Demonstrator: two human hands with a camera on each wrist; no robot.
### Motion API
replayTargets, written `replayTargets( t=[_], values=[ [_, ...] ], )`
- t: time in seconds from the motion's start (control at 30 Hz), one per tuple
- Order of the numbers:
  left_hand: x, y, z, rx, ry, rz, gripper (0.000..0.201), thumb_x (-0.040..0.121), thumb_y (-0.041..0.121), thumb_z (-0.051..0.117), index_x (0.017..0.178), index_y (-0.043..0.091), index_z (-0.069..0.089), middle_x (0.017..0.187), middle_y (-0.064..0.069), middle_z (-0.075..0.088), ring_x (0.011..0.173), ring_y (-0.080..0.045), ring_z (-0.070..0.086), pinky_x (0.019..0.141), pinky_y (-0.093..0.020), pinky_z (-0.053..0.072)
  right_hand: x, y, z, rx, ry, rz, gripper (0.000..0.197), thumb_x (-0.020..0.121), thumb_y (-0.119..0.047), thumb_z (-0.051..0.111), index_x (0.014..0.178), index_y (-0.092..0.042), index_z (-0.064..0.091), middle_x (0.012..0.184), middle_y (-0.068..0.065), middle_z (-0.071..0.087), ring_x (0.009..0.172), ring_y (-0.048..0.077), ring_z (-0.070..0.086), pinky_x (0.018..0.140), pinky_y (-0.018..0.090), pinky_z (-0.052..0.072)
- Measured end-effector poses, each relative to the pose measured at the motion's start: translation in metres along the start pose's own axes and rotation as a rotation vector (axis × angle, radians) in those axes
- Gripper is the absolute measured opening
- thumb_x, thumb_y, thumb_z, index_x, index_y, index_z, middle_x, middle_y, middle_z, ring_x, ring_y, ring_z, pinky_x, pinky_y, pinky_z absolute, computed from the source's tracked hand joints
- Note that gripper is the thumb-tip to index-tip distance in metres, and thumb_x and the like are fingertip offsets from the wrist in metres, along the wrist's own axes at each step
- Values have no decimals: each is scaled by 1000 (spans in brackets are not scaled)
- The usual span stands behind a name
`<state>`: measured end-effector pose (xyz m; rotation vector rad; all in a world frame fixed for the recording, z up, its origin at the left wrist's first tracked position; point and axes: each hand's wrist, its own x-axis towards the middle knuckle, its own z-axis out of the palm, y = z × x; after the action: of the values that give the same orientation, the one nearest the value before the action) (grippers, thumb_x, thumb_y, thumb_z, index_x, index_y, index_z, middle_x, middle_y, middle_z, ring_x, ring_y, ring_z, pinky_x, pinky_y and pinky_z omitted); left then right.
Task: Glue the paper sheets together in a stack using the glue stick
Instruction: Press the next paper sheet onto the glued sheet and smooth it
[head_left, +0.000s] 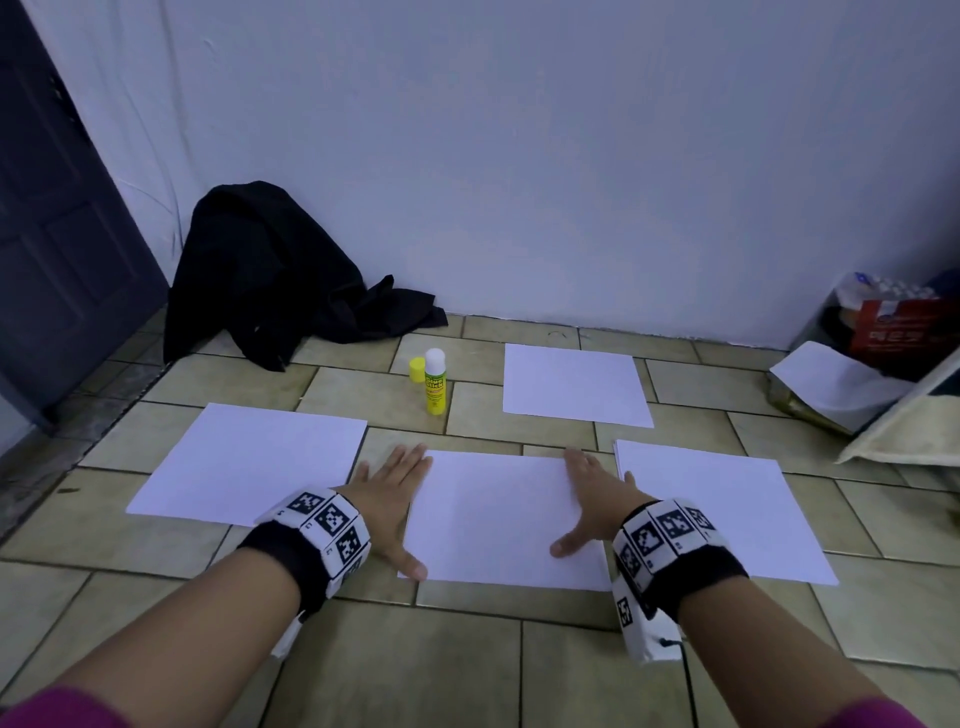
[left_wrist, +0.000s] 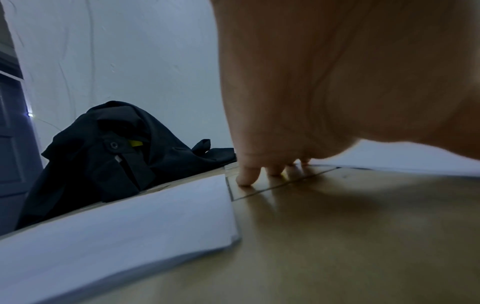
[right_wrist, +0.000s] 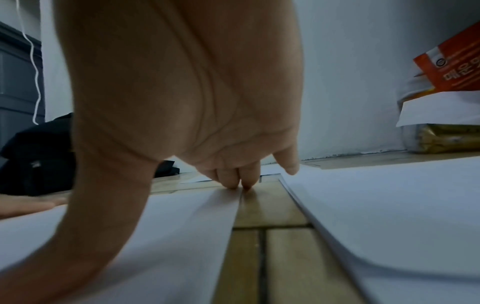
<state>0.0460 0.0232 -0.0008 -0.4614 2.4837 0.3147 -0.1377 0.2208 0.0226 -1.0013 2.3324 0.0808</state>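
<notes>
While flat on the tiled floor (head_left: 519, 675), centre sheet (head_left: 498, 519) framed by left hand (head_left: 395, 499) and right hand (head_left: 592, 499), fingers straight, gripping nothing; glue stick (head_left: 435, 382) upright, uncapped, well beyond fingertips.

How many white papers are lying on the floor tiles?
4 spots: the left paper, the middle paper between the left hand and right hand, the far paper, and the right pile, whose edge shows several sheets. More may hide underneath.

left hand (head_left: 390, 496) flat, right hand (head_left: 595, 499) flat, fingers straight
</notes>
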Motion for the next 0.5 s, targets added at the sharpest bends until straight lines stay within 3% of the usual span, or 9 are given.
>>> replayTargets(
  t=[0.13, 0.27, 0.3, 0.37, 0.4, 0.43, 0.5],
  values=[
    [1, 2, 2, 66, -22, -24, 136, 70, 70, 67, 144, 14, -32, 150, 2, -41, 139, -18, -36, 117, -51, -11, -4, -4, 0, 54, 65, 19, 140, 62, -47, 85, 149, -2, -15, 155, 11, 25, 142, 24, 28, 120, 45, 6],
    [3, 3, -2, 102, -69, -38, 139, 67, 75, 65, 143, 14, -34, 149, 1, -42, 138, -20, -36, 117, -53, -10, -8, -3, 1, 46, 118, -11, 135, 60, -51, 84, 151, -3, -4, 136, 7, 50, 131, 24, 41, 120, 42, 10],
    [3, 1, -2, 104, -82, -31, 144, 59, 83, 61, 143, 14, -34, 147, 2, -43, 138, -20, -36, 117, -53, -10, -8, -1, 3, 75, 130, -29, 132, 60, -50, 84, 151, -6, 0, 132, 5, 53, 130, 25, 42, 119, 41, 16],
    [4, -1, -5, 113, -115, -20, 165, 23, 104, 38, 141, 16, -36, 139, 5, -48, 135, -17, -38, 116, -53, -11, -7, 4, 5, 208, 158, -73, 126, 57, -47, 87, 151, -14, 9, 133, 2, 55, 128, 24, 45, 109, 34, 33],
    [4, -2, -6, 109, -121, -20, 168, 14, 105, 30, 141, 16, -36, 135, 7, -48, 134, -16, -38, 116, -53, -11, -8, 7, 5, 308, 167, -90, 124, 56, -44, 88, 151, -17, 13, 135, 0, 54, 126, 21, 47, 103, 31, 38],
    [3, -2, -6, 103, -115, -22, 164, 23, 104, 38, 141, 16, -36, 135, 8, -48, 135, -17, -38, 116, -53, -11, -10, 9, 6, 415, 181, -102, 121, 56, -42, 89, 151, -21, 16, 137, -2, 53, 125, 19, 48, 100, 29, 40],
    [2, -1, -4, 79, -84, -23, 145, 59, 83, 63, 142, 15, -35, 143, 5, -46, 138, -20, -36, 116, -53, -10, -14, 14, 7, 654, 250, -110, 115, 59, -34, 90, 149, -27, 20, 138, -6, 48, 121, 17, 49, 100, 32, 43]
  ],
)
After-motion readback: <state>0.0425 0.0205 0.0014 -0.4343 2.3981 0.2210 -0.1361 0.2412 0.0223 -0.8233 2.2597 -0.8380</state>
